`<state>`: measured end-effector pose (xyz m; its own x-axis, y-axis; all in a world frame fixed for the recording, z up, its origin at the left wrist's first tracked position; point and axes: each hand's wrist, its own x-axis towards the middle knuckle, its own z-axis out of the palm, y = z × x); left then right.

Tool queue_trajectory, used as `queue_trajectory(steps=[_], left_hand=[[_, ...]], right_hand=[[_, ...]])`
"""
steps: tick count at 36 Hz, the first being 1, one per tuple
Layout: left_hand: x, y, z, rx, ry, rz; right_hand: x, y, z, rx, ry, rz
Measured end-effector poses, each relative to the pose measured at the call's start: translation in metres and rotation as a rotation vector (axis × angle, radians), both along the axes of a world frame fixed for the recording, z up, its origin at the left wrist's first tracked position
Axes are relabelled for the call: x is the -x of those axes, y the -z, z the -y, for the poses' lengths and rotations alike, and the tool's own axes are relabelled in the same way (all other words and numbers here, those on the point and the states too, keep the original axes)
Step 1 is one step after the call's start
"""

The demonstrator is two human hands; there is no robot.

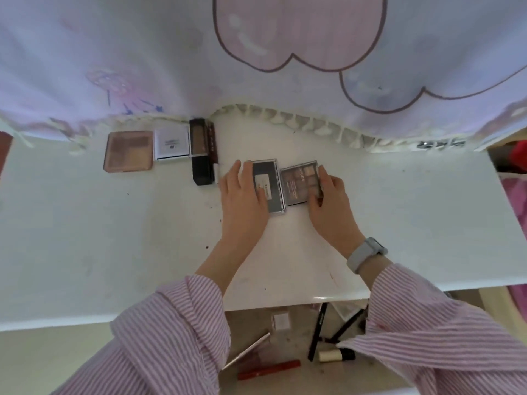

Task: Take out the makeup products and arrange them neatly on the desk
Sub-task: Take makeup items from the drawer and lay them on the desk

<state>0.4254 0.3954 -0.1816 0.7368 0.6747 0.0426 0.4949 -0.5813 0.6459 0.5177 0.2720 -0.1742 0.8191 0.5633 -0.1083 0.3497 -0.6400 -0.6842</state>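
Note:
Two palettes lie side by side at the middle of the white desk (114, 238). My left hand (242, 195) rests on the dark grey palette (271, 186), its fingers lying over the left part. My right hand (330, 195) holds the brown eyeshadow palette (299, 183) by its right edge, thumb on the front. Lined up at the back left are a pink-brown palette (128, 151), a white compact (172, 145) and a tall black case (202, 151).
A lilac curtain with pink hearts (285, 52) hangs along the desk's back edge. Below the front edge an open drawer (285, 337) holds a red tube (269, 369), black pencils, a small brush (336, 355) and a white square item.

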Motion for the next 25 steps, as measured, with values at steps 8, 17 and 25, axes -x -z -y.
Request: queue_trajectory(steps=[8, 17, 25], left_hand=[[0.024, 0.025, -0.010, -0.543, 0.357, -0.182], [-0.020, 0.022, -0.051, -0.632, 0.310, -0.277], [-0.009, 0.007, -0.025, -0.533, 0.275, -0.174]], right_hand=[[0.010, 0.016, 0.008, 0.341, -0.160, 0.382], [-0.015, 0.010, -0.042, 0.458, -0.161, 0.373], [-0.009, -0.008, -0.030, 0.257, -0.117, 0.249]])
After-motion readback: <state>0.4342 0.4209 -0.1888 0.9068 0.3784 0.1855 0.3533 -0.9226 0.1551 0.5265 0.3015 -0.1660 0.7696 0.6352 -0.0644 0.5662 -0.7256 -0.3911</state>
